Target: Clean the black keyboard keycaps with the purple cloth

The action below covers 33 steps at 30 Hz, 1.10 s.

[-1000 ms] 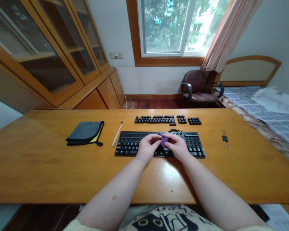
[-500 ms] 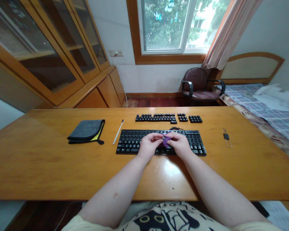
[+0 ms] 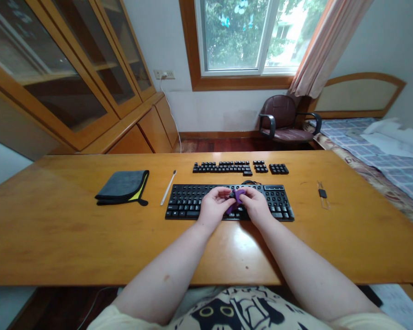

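Note:
Both hands are held close together over the middle of a black keyboard (image 3: pixel 184 201). A soft purple cloth (image 3: pixel 239 197) is pinched in the fingers of my right hand (image 3: pixel 259 207), and part of it hangs below them. My left hand (image 3: pixel 213 206) pinches a small dark piece, which looks like a keycap (image 3: pixel 231 194), against the cloth's left side. The fingers partly cover that piece. Beyond the keyboard, loose black keycaps (image 3: pixel 223 167) lie in rows, with smaller groups to their right.
A folded grey cloth (image 3: pixel 122 185) with yellow lining lies at left, beside a thin white brush (image 3: pixel 168 188). A wire keycap puller (image 3: pixel 322 194) with a black middle rests at right. The wooden desk (image 3: pixel 89 247) has its front edge close to my body.
The purple cloth has shifted and refolded between my fingers, with more of it bunched upward at the right fingertips. Both hands stay over the keyboard.

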### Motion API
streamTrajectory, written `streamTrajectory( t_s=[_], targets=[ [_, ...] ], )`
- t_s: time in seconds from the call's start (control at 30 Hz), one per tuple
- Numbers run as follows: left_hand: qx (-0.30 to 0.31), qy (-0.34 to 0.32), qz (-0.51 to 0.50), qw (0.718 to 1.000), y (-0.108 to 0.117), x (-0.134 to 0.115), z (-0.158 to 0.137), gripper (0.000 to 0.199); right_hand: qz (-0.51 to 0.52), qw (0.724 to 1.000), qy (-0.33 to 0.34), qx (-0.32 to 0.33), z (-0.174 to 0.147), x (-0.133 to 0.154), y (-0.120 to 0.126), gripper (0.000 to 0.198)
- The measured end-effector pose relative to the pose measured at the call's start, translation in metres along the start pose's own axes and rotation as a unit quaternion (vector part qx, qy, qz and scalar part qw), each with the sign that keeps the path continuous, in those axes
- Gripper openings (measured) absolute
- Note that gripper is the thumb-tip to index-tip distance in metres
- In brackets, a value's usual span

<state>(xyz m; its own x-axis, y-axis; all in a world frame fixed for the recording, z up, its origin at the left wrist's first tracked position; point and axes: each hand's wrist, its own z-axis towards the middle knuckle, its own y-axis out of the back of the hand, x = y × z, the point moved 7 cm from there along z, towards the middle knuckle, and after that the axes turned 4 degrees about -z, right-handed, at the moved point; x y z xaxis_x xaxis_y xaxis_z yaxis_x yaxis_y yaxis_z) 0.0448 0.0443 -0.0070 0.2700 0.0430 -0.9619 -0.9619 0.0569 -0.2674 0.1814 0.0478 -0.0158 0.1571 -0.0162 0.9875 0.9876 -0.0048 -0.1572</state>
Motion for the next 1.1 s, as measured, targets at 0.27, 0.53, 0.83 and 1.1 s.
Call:
streamTrajectory(
  t_s=[0.27, 0.53, 0.83, 1.1],
  targets=[
    [0.034, -0.044, 0.026, 0.998, -0.003, -0.01, 0.0, 0.024, 0.06, 0.998, -0.03, 0.003, 0.002, -0.008, -0.001, 0.019],
    [0.03, -0.031, 0.027, 0.999, -0.001, -0.006, 0.0, 0.032, -0.014, 1.0, -0.019, 0.017, 0.0, -0.004, -0.005, 0.017],
    [-0.002, -0.049, 0.008, 0.999, 0.004, -0.009, 0.001, 0.028, -0.037, 0.998, 0.041, 0.022, 0.0, 0.007, -0.002, 0.025],
    [0.006, -0.037, 0.035, 0.999, 0.002, -0.009, -0.002, 0.02, -0.116, 0.988, 0.097, 0.0, -0.004, 0.023, 0.0, 0.018]
  ],
)
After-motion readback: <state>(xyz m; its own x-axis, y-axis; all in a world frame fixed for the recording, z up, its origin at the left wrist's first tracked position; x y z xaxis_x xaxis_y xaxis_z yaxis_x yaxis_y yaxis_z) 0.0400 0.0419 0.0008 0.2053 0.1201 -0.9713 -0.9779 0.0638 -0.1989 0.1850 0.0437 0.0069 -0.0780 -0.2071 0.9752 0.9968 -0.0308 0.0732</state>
